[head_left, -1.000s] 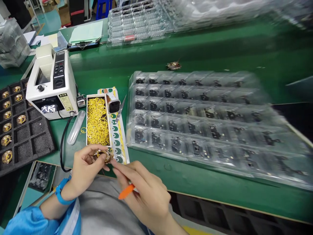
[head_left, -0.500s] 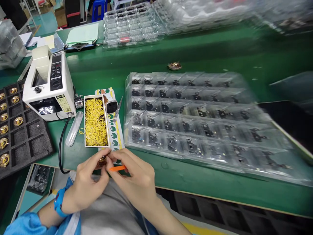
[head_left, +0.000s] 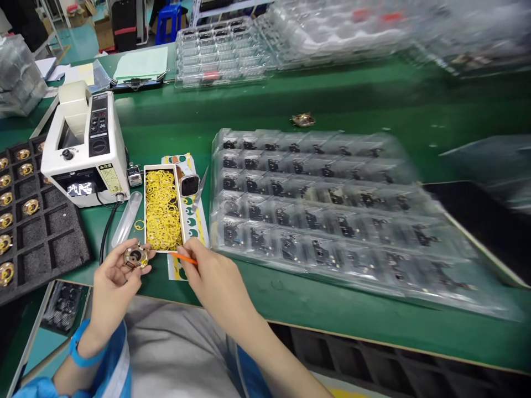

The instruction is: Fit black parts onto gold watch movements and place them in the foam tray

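Note:
Between the fingers of my left hand is a small round gold-and-black watch-like part, its face turned up. My right hand pinches a thin orange stick-like tool at the near end of a white box. The box is full of yellow rings; whether the tool's tip touches one I cannot tell. Under the box lies a strip of yellow-and-white sheet with punched holes. On that sheet rest a dark square watch-like object and pointed metal tweezers.
A white tape dispenser stands left, its black cable running forward. Beyond it, a black foam tray holds gold round parts. A large clear plastic tray of small dark parts fills the right. A clear tube lies beside the box.
My hands have come apart. The left has moved left with the round part, now turned face up; the right, still holding the orange tool, has shifted slightly up to the box edge.

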The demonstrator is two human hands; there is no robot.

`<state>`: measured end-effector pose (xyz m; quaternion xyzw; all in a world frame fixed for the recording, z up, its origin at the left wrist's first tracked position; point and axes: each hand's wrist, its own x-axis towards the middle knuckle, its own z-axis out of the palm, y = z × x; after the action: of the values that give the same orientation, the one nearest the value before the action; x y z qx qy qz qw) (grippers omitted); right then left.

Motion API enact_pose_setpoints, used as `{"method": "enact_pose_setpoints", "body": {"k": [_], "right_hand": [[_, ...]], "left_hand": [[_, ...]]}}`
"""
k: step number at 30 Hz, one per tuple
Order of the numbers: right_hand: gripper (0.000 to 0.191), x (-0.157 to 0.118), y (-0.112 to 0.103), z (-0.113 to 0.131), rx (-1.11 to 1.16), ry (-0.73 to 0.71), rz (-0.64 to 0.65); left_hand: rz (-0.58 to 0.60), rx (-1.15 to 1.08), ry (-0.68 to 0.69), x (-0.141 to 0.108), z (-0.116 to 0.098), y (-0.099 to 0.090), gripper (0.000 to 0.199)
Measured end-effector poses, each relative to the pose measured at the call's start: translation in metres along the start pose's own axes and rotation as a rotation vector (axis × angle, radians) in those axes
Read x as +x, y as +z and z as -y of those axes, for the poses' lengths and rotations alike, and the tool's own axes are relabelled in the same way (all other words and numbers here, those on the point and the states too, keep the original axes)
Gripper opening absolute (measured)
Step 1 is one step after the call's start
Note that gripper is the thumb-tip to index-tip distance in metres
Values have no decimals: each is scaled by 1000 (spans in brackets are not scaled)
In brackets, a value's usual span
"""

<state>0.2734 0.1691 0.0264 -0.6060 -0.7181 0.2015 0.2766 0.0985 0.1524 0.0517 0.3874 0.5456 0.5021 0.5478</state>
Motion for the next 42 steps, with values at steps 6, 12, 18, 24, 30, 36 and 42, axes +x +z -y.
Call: {"method": "enact_pose_setpoints", "body": {"k": [6,12,18,24,30,36,42], "right_hand": [[19,-22,-48,-20,-40,-58,-73],[26,-29,-124,-113,-504,-173,-170],[32,-15,-141,-143,-606,-296,73],[29,-21,-132,-138,-591,-354,-62],[36,-36,-143,-158,-497,-320,-118],[45,-19,-144,-143,-412,-291,88],[48,-21,-137,-132,-414,-92,56]], "left_hand": [[50,-64,-44,4,0,-1,42],[87,-103,-103,11,-1,-6,42],[232,-189,-106,11,0,4,36],[433,-257,-67,6,7,15,41],[470,-267,-62,7,9,19,35],[465,-212,-73,7,4,26,24],[433,-217,-57,7,5,30,14]]}}
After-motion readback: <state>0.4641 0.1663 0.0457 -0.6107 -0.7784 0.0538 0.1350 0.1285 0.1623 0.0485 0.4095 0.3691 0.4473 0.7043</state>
